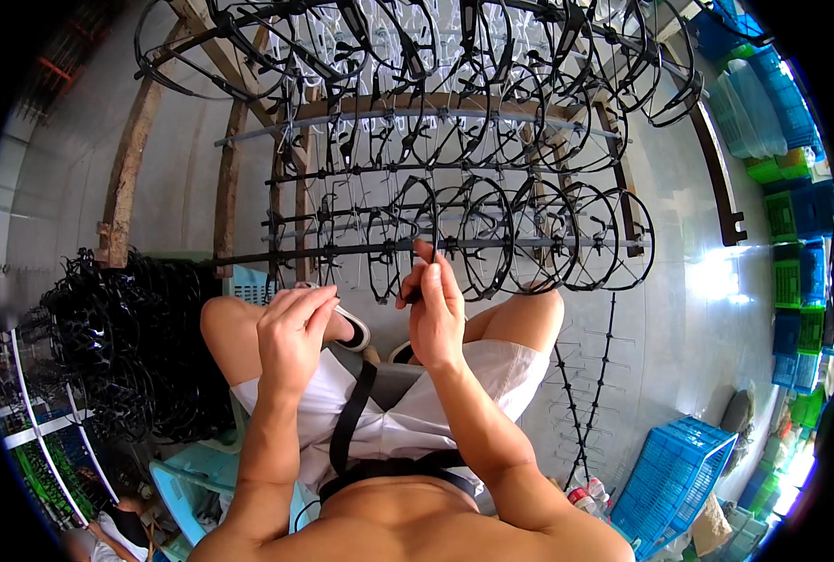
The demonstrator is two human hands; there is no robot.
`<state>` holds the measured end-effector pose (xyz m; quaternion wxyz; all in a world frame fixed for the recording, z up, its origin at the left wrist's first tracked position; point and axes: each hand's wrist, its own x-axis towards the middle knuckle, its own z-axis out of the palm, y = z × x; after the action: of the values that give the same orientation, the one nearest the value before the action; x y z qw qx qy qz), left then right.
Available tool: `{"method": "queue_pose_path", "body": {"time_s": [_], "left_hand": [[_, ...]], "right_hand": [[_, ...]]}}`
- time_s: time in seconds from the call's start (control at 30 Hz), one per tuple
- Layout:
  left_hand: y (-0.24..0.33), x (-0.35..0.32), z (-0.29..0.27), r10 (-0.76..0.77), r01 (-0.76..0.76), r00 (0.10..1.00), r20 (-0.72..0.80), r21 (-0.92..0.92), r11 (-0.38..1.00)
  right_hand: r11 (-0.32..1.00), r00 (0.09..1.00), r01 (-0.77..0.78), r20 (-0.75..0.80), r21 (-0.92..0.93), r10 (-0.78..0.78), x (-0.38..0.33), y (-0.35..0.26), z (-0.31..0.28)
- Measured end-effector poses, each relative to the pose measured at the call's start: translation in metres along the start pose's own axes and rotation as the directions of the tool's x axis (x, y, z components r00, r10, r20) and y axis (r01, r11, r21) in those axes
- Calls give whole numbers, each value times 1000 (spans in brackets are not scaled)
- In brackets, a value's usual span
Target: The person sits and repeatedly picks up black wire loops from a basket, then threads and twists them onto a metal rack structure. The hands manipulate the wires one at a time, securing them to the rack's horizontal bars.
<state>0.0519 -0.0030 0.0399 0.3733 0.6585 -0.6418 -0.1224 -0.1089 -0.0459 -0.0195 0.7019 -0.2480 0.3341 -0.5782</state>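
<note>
My right hand (438, 309) is closed around the edge of a black plastic hoop frame (433, 211), beside the rack's lowest bar (337, 251). A dark piece shows between its thumb and fingers. To the left, my left hand (290, 332) is raised over my lap with thumb and fingers pinched together. A small dark bit shows at those fingertips, too small to name. Other black hoop frames (541, 234) hang in a row along the bar, right of my right hand.
Upper rows of black frames (473, 42) hang on a rack with wooden posts (136, 159). A large heap of black frames (136, 347) lies at left. Near it is a light-blue crate (181, 501). A blue basket (675, 478) stands at lower right; stacked crates (801, 215) line the right side.
</note>
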Motion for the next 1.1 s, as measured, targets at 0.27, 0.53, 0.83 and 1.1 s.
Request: {"method": "queue_pose_path", "body": {"time_s": [0.27,0.53,0.83,1.1], "left_hand": [[-2,1,3,-42,42,999,4,-70,997],[-5,-1,5,-33,28,999,-33,-144,989],[-21,-25,-17,73,-88,987,-143,-102,991],[-187,-93,-132,-398,574,819,-414,591,567]], "right_hand": [[974,991,133,32,-185,-129,-19,10,-10],[1000,1000,23,9,5,-23,-17,12,-14],[834,978,198,43,-515,-206,-18,-3,4],[43,769,501,422,-864,-480,-57,-8,30]]}}
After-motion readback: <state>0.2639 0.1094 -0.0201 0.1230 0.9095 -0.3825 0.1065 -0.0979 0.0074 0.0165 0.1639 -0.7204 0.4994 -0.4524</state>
